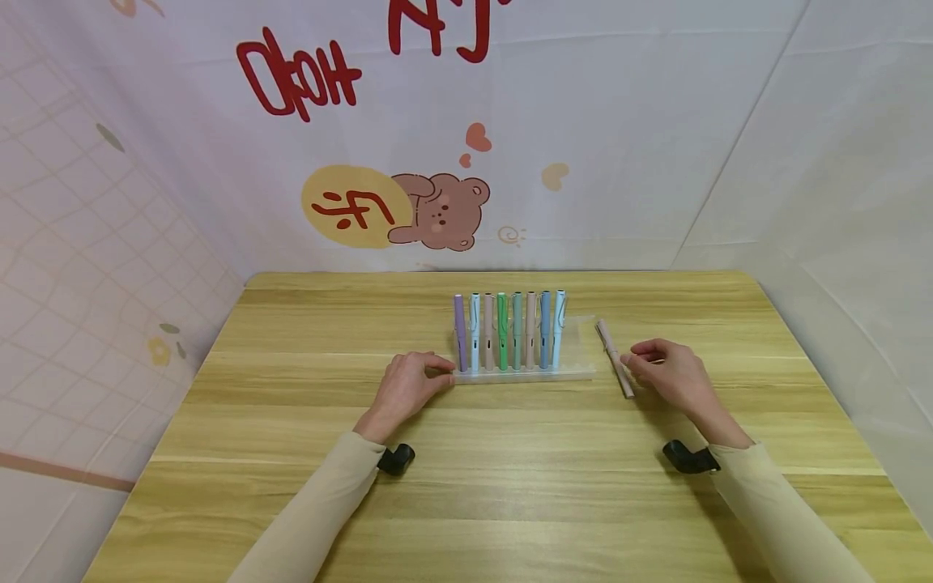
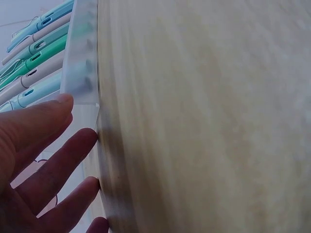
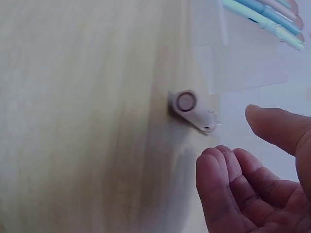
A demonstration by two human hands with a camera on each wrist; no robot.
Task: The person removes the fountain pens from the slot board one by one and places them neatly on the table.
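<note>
A clear plastic pen rack [image 1: 579, 375] stands on the table, holding several upright capped pens in a row, from a purple pen [image 1: 461, 334] at the left to a pale blue pen [image 1: 558, 334] at the right. At the rack's left end is my left hand [image 1: 410, 385], its thumb by the front corner and its fingers spread. A dusty-pink pen [image 1: 616, 361] lies slanted on the table, right of the rack. My right hand [image 1: 674, 378] hovers beside this pen; in the right wrist view, thumb and fingers stand apart, with the pen's end [image 3: 185, 102] outside them.
The wood-grain table [image 1: 503, 494] reaches back to a white cloth wall [image 1: 598, 97] printed with a bear and red letters. Cloth walls also rise at the left and right. A black wrist strap [image 1: 396, 460] sits at the left cuff, another strap [image 1: 688, 457] at the right.
</note>
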